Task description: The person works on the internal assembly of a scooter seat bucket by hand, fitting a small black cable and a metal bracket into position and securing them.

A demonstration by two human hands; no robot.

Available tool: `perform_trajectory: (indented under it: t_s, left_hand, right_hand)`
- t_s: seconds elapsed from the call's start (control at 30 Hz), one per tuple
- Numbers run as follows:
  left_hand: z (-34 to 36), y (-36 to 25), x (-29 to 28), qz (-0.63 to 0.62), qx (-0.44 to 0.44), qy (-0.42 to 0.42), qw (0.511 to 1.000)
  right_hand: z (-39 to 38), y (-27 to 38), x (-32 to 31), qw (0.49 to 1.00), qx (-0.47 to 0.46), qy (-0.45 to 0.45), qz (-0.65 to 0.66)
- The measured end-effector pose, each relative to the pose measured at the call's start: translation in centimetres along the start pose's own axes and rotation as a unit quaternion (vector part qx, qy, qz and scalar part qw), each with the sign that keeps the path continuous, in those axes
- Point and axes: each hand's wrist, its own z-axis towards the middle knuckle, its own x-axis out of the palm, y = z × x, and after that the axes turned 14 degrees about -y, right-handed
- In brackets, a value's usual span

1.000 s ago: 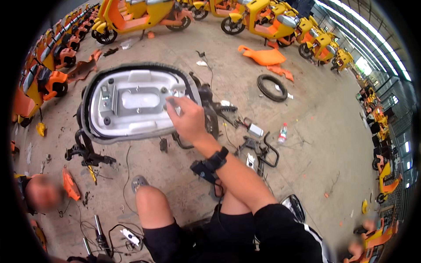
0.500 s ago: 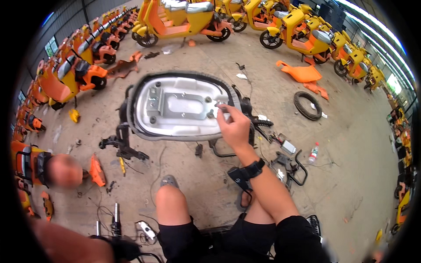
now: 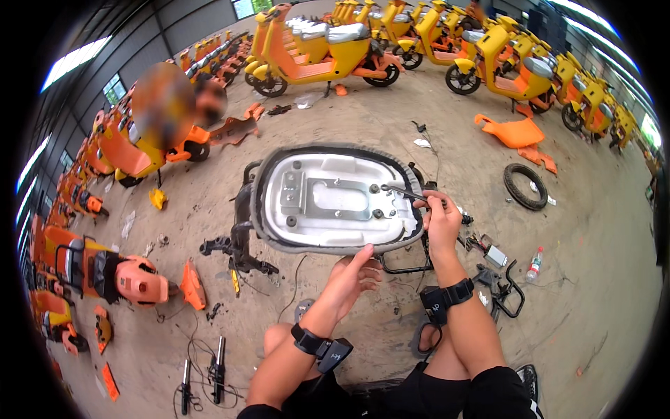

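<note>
While the left hand (image 3: 345, 283) is resting its thumb against the near rim of the seat (image 3: 338, 231), its other fingers are hanging loosely spread below, apparently gripping nothing. The right hand (image 3: 441, 220) is pinching a thin dark wrench (image 3: 406, 192) between thumb and fingers. The seat is lying upside down on a black frame (image 3: 242, 209) ahead of the knees, showing its white underside. The wrench is reaching in over the right side, its far end lying beside a dark rubber stop (image 3: 375, 188); whether that end is sitting on a fastener is too small to tell.

If it is sitting badly, a hard turn could be slipping it off, scraping the plastic or rounding the metal. Since only a thumb is visibly steadying the near side, a sideways pull could be rocking the seat on the frame. A loose pinch could be letting the wrench drop.

As for writing, the right wristband (image 3: 434, 307) and left wristband (image 3: 335, 354) are carrying small pale marks, and a bottle (image 3: 535, 267) is wearing a printed label, too tiny for reading. The seat is showing no legible lettering.
</note>
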Motion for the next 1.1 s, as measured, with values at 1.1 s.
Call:
perform_trajectory:
  t_s: [1.1]
  left_hand:
    - [3.3, 3.5, 2.8, -0.024, 0.226, -0.204, 0.952]
  right_hand:
    - [3.9, -0.6, -4.4, 0.985, 0.02, 0.05, -0.163]
